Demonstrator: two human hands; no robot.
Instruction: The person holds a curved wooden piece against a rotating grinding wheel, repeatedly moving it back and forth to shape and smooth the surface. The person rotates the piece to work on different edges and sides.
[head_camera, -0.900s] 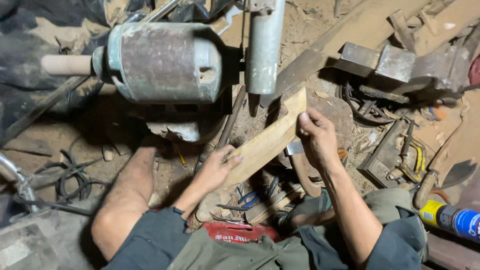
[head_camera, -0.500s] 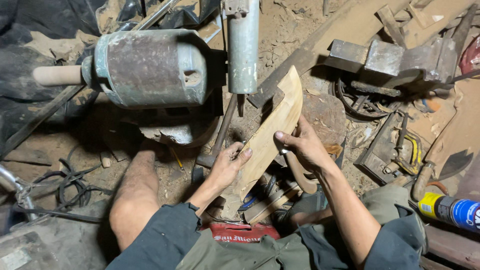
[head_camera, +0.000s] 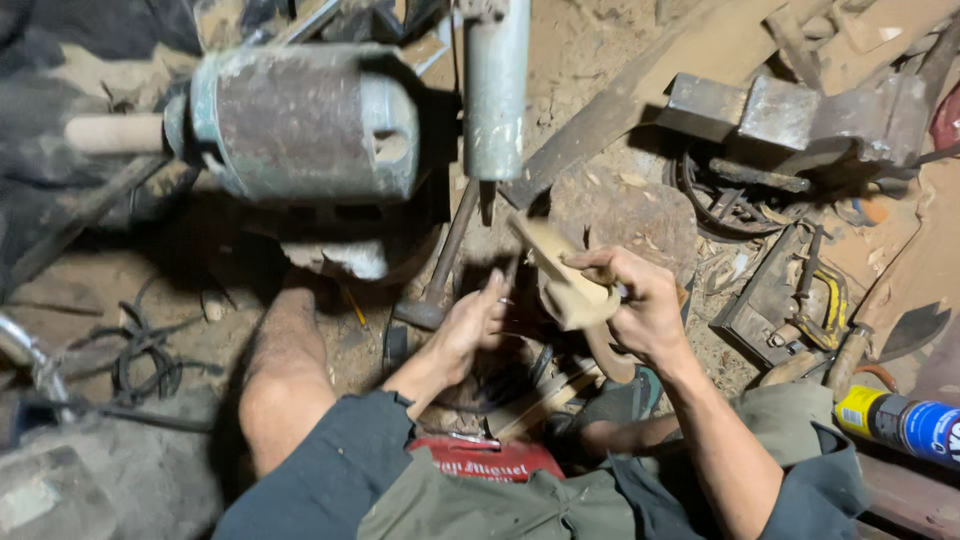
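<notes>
1. Dark blue-grey short sleeves are worn — both forearms are left bare.
2. An olive-green garment is seen below them.
3. The left hand (head_camera: 468, 325) and right hand (head_camera: 640, 305) are ungloved.

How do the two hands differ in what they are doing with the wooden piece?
The right hand wraps around the wooden piece, its grip closed on it; the left hand is open and holds nothing, fingers extended beside it. The right hand sits higher and farther right, the left lower, near the hammer. Both are bare.

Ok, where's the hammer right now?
In the head view, the hammer lies on the dirt floor at centre, just left of the left hand, below the grey motor.
</notes>
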